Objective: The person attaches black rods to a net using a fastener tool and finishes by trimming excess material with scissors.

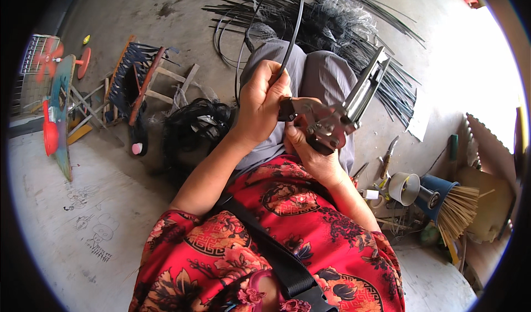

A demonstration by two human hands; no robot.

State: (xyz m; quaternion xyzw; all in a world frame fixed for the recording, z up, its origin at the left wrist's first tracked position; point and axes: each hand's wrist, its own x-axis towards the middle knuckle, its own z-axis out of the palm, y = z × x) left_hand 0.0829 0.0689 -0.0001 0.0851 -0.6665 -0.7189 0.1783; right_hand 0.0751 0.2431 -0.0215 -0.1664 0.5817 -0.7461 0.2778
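Note:
My left hand [261, 103] is closed round a thin black strip [297, 27] that rises from the fist to the top edge of the view. Just right of it, my right hand [316, 160] grips a metal hand tool [326, 124] with a dark, riveted body and a long silver rail [368, 85] pointing up and right. The tool's dark end comes up against my left hand's fingers; whether they hold it too is hidden. Both hands are over my lap, above the grey trousers [326, 74].
A heap of black strips and pale fibres [337, 19] lies on the floor ahead. At left are a folding chair [135, 82] and a red fan [50, 57]. To the right, a knife [389, 157], a white cup [404, 187] and a blue container of sticks [434, 193] lie close together.

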